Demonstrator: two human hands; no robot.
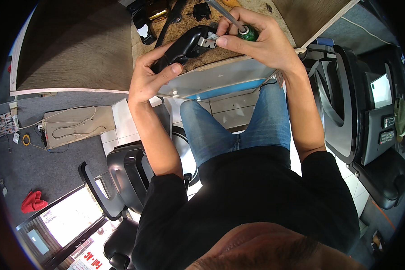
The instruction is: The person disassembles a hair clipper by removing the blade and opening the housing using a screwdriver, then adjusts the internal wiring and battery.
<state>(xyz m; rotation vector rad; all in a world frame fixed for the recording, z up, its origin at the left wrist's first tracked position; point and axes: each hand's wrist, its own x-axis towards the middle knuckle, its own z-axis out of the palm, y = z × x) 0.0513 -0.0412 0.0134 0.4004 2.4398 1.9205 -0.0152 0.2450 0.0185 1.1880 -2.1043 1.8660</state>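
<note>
My left hand (155,74) is closed around the black body of a hair clipper (182,47), its thumb along the near side. The clipper is tilted, with its end up and to the right. At that end sits a small metal bracket (207,42) with a whitish piece beside it. My right hand (267,40) has thumb and fingertips pressed at this end. A screwdriver (248,33) with a green handle is tucked in the same hand, its shaft slanting up and left. What lies between the right fingertips is partly hidden.
Beneath the clipper is a worn brown worktop (191,24) with black clipper parts (201,11) on it. Wooden side panels (72,45) flank it. Black salon chairs (132,173) stand left and right. A power cord (76,130) lies on a board at left.
</note>
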